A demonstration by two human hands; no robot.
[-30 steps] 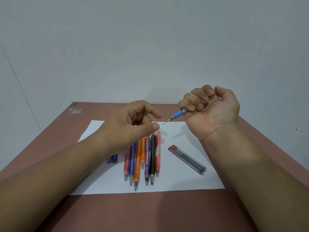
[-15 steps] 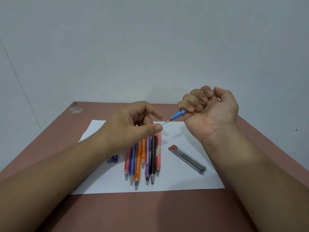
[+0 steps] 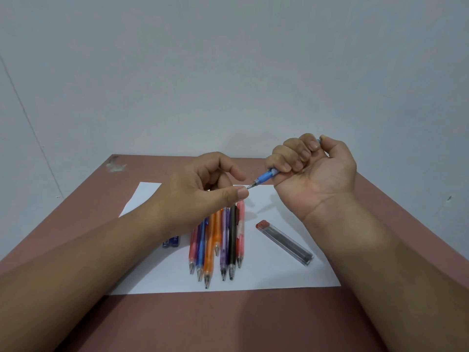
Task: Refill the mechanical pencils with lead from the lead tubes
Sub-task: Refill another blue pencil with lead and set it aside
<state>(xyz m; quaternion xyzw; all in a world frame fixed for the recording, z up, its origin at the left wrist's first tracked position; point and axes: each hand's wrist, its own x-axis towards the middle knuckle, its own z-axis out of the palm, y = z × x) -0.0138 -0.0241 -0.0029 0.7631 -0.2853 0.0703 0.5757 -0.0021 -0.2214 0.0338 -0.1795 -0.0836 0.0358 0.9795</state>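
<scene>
The right hand (image 3: 314,174) was fisted round a blue pencil (image 3: 265,177), fingers curled tight on the barrel and thumb set on its top end, tip aimed left and down. The left hand (image 3: 203,191) met that tip with thumb and forefinger brought close, as if pinching or pressing a lead; the lead itself was too fine to see, so whether the fingers actually held anything could not be told.

The step looked like seating a lead through the tip of the blue pencil. The next move probably called for a straight, gentle push along the pencil's axis, with the thumb holding the button down, since a sideways nudge would snap the lead.

7 more pencils (image 3: 218,240) lay side by side on the paper (image 3: 266,275), tips toward the person. A clear tube (image 3: 284,242) with a red cap lay just right of them. A small blue box (image 3: 171,242) sat to their left, half hidden by the forearm; its white lettering was too blurred to read.
</scene>
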